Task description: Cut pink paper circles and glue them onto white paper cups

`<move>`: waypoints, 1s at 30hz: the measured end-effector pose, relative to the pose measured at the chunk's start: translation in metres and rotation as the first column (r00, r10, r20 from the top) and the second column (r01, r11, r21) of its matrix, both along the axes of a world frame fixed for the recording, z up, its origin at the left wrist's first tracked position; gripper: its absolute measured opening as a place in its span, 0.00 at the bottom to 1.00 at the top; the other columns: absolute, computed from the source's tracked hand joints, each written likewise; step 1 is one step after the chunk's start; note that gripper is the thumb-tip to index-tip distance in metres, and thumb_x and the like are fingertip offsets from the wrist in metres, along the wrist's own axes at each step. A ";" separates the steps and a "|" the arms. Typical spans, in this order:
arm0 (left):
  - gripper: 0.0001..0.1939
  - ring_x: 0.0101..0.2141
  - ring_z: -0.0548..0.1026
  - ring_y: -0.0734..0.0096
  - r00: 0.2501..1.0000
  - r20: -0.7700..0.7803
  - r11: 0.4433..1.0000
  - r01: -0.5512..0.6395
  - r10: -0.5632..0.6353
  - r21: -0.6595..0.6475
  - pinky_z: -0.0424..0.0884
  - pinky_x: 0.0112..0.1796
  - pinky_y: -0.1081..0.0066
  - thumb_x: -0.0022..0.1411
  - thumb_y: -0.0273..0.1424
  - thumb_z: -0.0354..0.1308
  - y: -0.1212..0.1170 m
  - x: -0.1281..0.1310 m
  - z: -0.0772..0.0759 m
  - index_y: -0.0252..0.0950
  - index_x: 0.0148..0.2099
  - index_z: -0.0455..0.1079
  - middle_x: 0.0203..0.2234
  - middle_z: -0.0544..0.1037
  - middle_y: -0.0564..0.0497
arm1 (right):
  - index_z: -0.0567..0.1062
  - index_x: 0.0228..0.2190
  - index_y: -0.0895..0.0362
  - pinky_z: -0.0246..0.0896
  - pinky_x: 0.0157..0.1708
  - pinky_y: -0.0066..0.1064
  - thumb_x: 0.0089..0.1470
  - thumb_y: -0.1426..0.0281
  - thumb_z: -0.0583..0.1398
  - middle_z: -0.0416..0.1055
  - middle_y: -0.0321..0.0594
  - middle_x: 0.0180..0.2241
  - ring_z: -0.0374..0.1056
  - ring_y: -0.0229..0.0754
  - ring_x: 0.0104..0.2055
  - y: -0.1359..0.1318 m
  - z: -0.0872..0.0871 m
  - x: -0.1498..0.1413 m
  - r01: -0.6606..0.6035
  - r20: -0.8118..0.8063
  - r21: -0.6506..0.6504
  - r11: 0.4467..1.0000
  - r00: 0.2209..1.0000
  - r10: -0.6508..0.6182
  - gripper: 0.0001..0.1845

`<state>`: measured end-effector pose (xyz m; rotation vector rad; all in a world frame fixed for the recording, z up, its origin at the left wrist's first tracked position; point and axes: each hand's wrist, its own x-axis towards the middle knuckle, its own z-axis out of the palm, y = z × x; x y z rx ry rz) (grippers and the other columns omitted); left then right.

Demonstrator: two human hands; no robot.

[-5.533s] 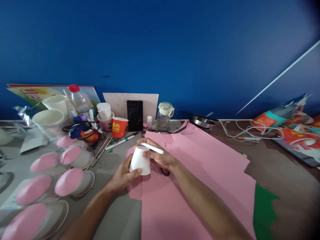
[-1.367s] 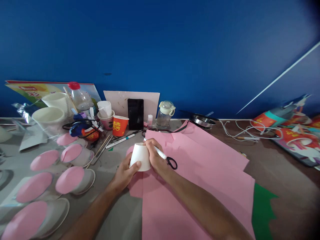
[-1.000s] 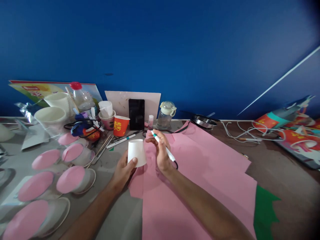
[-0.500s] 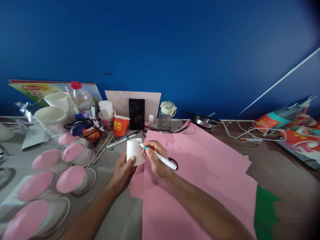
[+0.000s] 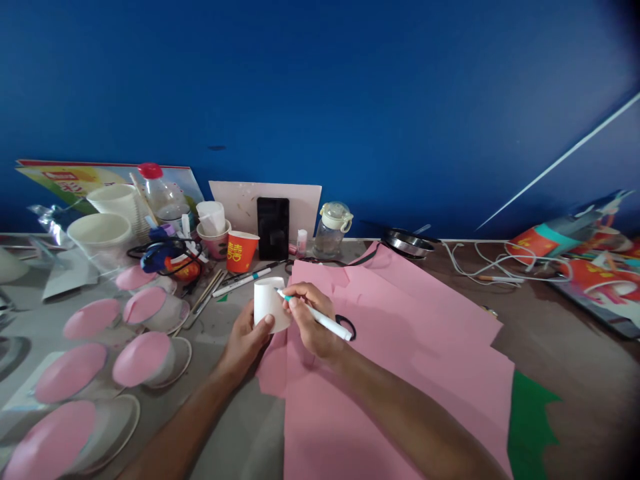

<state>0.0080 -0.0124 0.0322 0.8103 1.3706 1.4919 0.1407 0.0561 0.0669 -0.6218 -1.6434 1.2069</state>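
A white paper cup [image 5: 267, 308] is upside down in my left hand [image 5: 250, 337], whose thumb presses on its near side. My right hand [image 5: 313, 320] is closed in a writing grip on a white marker [image 5: 330, 323] with a teal band. The marker's tip is at the cup's upper right, by the edge of its base; I cannot tell whether it touches. Under both hands lies pink paper [image 5: 390, 387]. The black handle of a pair of scissors [image 5: 347, 327] shows just behind my right hand.
Several cups with pink paper covers [image 5: 140, 360] lie at the left. Along the wall stand a red cup [image 5: 241, 252], a black phone [image 5: 273, 229] and a glass jar [image 5: 333, 230]. White cables [image 5: 480, 263] and a roll of tape [image 5: 409, 243] are at the back right.
My right hand drew back from the cup, turned the marker round so its teal end points at the cup, and brought the tip to the cup's upper edge. The left hand shifted slightly left.
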 end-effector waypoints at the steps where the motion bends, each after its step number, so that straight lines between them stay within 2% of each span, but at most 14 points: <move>1: 0.28 0.33 0.72 0.65 1.000 -0.001 1.000 -0.007 0.007 0.001 0.68 0.32 0.70 0.49 0.46 0.64 0.000 0.000 0.000 0.33 0.48 0.70 0.35 0.76 0.47 | 0.74 0.37 0.55 0.63 0.32 0.30 0.57 0.67 0.55 0.73 0.38 0.32 0.68 0.39 0.32 0.000 0.000 0.000 -0.001 0.002 0.003 1.000 1.000 0.001 0.10; 8: 0.29 0.33 0.72 0.64 1.000 0.008 1.000 -0.008 0.008 0.002 0.69 0.32 0.70 0.49 0.47 0.64 0.001 0.002 0.004 0.32 0.48 0.69 0.36 0.76 0.46 | 0.74 0.37 0.55 0.64 0.32 0.30 0.56 0.68 0.55 0.73 0.39 0.34 0.69 0.39 0.33 0.001 -0.001 0.000 -0.016 0.004 0.038 0.999 1.000 0.016 0.10; 16: 0.30 0.34 0.72 0.63 1.000 -0.007 1.000 -0.025 0.025 -0.011 0.69 0.32 0.70 0.49 0.46 0.64 0.000 0.000 -0.001 0.32 0.49 0.69 0.36 0.75 0.45 | 0.74 0.37 0.55 0.63 0.32 0.30 0.57 0.68 0.54 0.73 0.38 0.33 0.69 0.39 0.33 0.002 -0.002 0.002 -0.017 -0.009 0.063 0.998 1.000 0.018 0.09; 23: 0.32 0.37 0.74 0.60 1.000 -0.016 1.000 -0.020 0.020 -0.012 0.69 0.34 0.68 0.48 0.48 0.64 0.000 0.000 0.001 0.33 0.50 0.69 0.40 0.76 0.43 | 0.72 0.38 0.54 0.64 0.34 0.32 0.56 0.67 0.55 0.71 0.39 0.33 0.68 0.40 0.34 0.000 -0.003 0.001 -0.013 -0.020 0.028 1.000 1.000 0.013 0.09; 26: 0.32 0.36 0.74 0.60 0.999 -0.012 0.999 -0.042 0.042 -0.011 0.69 0.34 0.69 0.46 0.47 0.65 0.000 0.001 0.002 0.33 0.49 0.70 0.37 0.77 0.45 | 0.69 0.39 0.54 0.64 0.33 0.31 0.54 0.67 0.57 0.70 0.39 0.33 0.68 0.40 0.34 0.000 -0.003 0.001 0.002 -0.032 0.020 1.000 0.999 -0.002 0.09; 30: 0.31 0.33 0.73 0.63 0.999 -0.012 0.999 -0.046 0.046 -0.005 0.68 0.32 0.70 0.47 0.46 0.65 0.000 0.001 0.002 0.32 0.49 0.70 0.35 0.77 0.46 | 0.69 0.36 0.55 0.62 0.32 0.30 0.52 0.68 0.58 0.68 0.37 0.31 0.65 0.39 0.31 0.001 -0.001 0.001 -0.009 -0.022 0.073 0.997 1.000 0.011 0.08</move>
